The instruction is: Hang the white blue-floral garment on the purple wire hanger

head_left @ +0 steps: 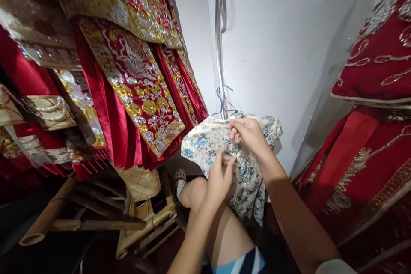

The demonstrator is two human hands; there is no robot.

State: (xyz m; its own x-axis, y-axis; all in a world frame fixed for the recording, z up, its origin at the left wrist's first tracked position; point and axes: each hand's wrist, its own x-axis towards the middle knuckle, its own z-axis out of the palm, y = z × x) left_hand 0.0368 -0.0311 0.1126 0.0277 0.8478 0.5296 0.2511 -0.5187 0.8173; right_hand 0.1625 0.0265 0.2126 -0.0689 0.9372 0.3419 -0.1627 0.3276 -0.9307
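Observation:
A cream garment with blue floral print (205, 141) lies over my raised knee (195, 192). My left hand (220, 175) pinches its cloth near the middle, fingers closed on the fabric. Further up, near the garment's top edge, my right hand (248, 133) has thumb and fingers pinched together on the cloth, possibly on a thread or needle too small to make out. Purple thread (223, 102) trails up from the garment along the wall corner.
Red satin garments with gold and silver embroidery (135, 77) hang at left. More red embroidered cloth (372, 107) hangs at right. A bamboo chair (96, 218) stands lower left. A white wall (276, 51) is straight ahead.

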